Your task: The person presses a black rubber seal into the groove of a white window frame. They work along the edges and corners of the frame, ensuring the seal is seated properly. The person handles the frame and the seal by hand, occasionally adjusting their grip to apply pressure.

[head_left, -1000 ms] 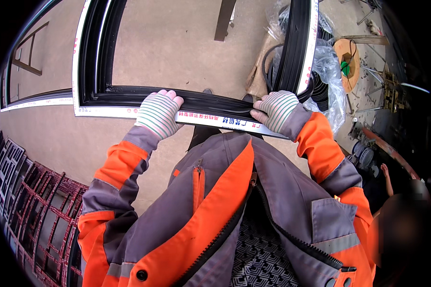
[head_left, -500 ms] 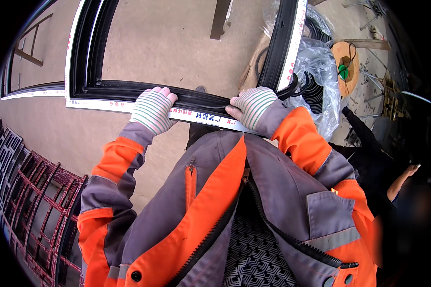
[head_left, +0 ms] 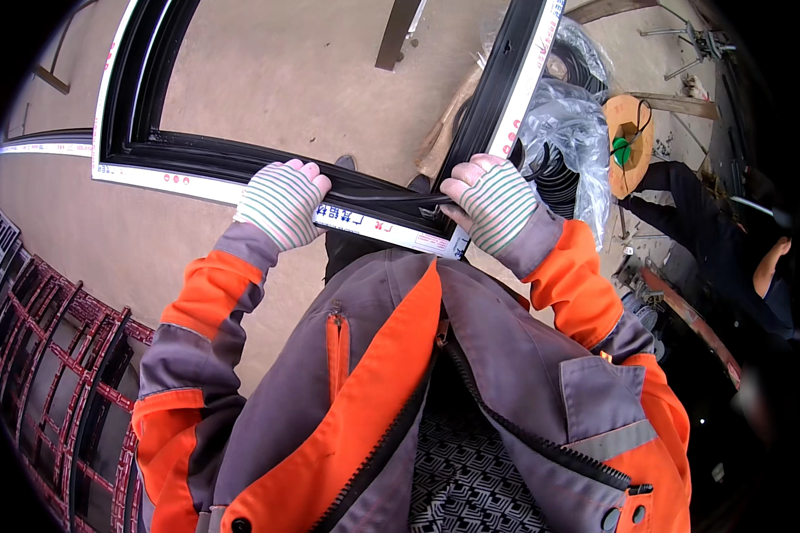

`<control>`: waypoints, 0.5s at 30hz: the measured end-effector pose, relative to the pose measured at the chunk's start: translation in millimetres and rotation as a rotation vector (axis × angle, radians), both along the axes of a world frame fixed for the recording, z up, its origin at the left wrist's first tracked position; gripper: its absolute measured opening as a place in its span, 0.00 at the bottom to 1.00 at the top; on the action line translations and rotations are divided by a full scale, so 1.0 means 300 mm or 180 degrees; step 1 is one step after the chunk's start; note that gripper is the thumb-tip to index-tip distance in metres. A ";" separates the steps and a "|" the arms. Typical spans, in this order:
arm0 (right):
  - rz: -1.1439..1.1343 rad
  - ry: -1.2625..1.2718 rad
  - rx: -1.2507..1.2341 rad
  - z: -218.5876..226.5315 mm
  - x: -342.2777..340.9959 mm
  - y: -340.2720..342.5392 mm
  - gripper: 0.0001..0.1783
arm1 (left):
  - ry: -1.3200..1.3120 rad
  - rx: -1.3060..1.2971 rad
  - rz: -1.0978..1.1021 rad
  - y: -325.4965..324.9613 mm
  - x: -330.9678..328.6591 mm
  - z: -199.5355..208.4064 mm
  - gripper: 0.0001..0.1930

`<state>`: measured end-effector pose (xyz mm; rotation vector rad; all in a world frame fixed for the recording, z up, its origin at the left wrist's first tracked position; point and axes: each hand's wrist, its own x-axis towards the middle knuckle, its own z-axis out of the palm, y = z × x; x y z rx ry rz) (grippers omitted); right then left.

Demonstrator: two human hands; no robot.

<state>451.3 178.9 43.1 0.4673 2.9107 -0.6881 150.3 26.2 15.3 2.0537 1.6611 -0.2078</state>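
Hands (head_left: 283, 206) touch black strip (head_left: 384, 199) along near edge of frame (head_left: 200, 153); floor (head_left: 284, 89) inside.

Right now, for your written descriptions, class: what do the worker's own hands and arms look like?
The left hand and right hand wear pale gloves with thin green stripes. The long sleeves are grey with broad bright orange sections, ending in grey cuffs.
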 end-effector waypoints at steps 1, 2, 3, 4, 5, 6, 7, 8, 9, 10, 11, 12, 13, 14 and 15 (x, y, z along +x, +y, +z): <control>0.0064 0.0088 0.0095 0.010 0.005 0.007 0.12 | -0.0011 0.0015 0.0012 -0.002 0.000 -0.002 0.23; 0.0127 0.0178 0.0188 0.018 0.007 0.012 0.12 | -0.0021 0.0030 0.0023 -0.005 -0.002 -0.005 0.23; 0.0153 0.0108 0.0116 0.026 0.009 0.014 0.12 | -0.0011 0.0008 0.0041 -0.006 0.000 -0.005 0.23; 0.0179 0.0038 0.0043 0.032 0.011 0.015 0.12 | -0.0001 -0.0015 0.0059 -0.007 0.001 -0.003 0.23; 0.0205 -0.0032 -0.0030 0.034 0.015 0.013 0.12 | 0.0010 -0.0039 0.0077 -0.007 0.002 0.000 0.23; 0.0174 -0.0067 -0.0066 0.033 0.022 0.007 0.12 | 0.0040 -0.0069 0.0092 -0.004 0.004 0.006 0.24; 0.0144 -0.0101 -0.0103 0.031 0.029 0.000 0.12 | 0.0070 -0.0086 0.0102 -0.007 0.005 0.008 0.24; 0.0114 -0.0135 -0.0140 0.029 0.036 -0.007 0.12 | 0.0101 -0.0103 0.0112 -0.011 0.005 0.013 0.24; 0.0083 -0.0221 -0.0173 0.021 0.060 -0.009 0.14 | 0.0100 -0.0211 0.0128 0.003 0.009 0.021 0.24; -0.0046 -0.0349 -0.0254 0.024 0.081 -0.015 0.14 | 0.0084 -0.0201 0.0110 0.008 0.011 0.013 0.24; -0.0178 -0.0477 -0.0331 0.031 0.102 -0.025 0.14 | 0.0067 -0.0188 0.0091 0.012 0.009 0.001 0.24; -0.0268 -0.0552 -0.0440 0.032 0.117 -0.026 0.14 | 0.0107 -0.0208 0.0109 0.005 0.011 0.006 0.24; -0.0168 -0.0772 -0.0711 0.049 0.133 -0.004 0.17 | 0.0143 -0.0256 0.0134 0.000 0.013 0.013 0.25; -0.0136 -0.1137 -0.0886 0.067 0.144 0.019 0.20 | 0.0176 -0.0257 0.0156 -0.006 0.015 0.020 0.25; -0.0139 -0.1558 -0.1025 0.101 0.154 0.040 0.23 | 0.0151 -0.0223 0.0155 -0.004 0.014 0.020 0.25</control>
